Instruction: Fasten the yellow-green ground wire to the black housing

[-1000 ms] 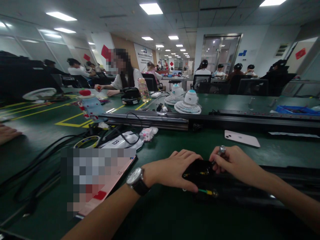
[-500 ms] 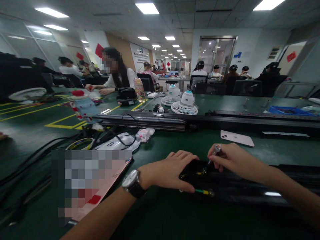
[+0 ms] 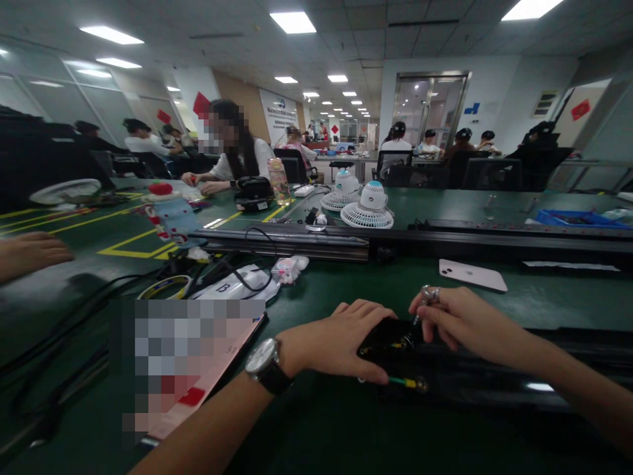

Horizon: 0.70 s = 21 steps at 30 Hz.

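My left hand (image 3: pixel 341 340), with a watch at the wrist, grips the end of a long black housing (image 3: pixel 475 379) on the green table. Its fingers lie over the far side, and the thumb is beside a green wire (image 3: pixel 397 380) with a yellow sleeve. My right hand (image 3: pixel 445 313) pinches a small screwdriver (image 3: pixel 416 323) with a silvery top and a dark, lettered shaft. The tool stands tilted, its lower end at a wire terminal (image 3: pixel 398 346) on the housing. The exact contact at the tip is too dark to make out.
A pale phone (image 3: pixel 472 275) lies beyond my right hand. Black cables (image 3: pixel 54 349), a tape roll (image 3: pixel 165 287) and a pink sheet (image 3: pixel 212 376) are at left. Long rails (image 3: pixel 291 249) cross behind, before two white fans (image 3: pixel 366 214). Another person's hand (image 3: pixel 34 254) reaches in from the left.
The other person's hand has come further into view at the left. My right fingers have shifted slightly on the screwdriver; my left hand keeps its place on the housing.
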Each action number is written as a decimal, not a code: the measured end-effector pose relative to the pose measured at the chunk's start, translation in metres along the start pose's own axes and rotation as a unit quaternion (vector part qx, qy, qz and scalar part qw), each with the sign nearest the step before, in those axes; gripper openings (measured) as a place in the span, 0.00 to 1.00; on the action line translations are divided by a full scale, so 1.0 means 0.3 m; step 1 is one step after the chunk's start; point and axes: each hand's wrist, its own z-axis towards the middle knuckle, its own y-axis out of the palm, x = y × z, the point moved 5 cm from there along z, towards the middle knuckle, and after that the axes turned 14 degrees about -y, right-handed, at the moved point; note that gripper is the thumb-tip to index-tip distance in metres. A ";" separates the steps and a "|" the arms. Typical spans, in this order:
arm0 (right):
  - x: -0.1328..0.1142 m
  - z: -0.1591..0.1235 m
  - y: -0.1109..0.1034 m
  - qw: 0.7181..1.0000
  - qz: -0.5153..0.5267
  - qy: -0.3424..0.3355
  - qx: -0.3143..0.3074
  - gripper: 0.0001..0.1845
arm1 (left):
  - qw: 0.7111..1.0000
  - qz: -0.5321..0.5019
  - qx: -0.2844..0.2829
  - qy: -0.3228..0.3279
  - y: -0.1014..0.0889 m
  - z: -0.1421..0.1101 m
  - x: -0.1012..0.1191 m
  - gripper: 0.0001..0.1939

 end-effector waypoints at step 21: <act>0.008 0.051 0.033 0.997 0.075 0.017 -0.002 0.13 | 1.000 0.015 -0.002 -0.004 -0.004 0.000 0.001 0.43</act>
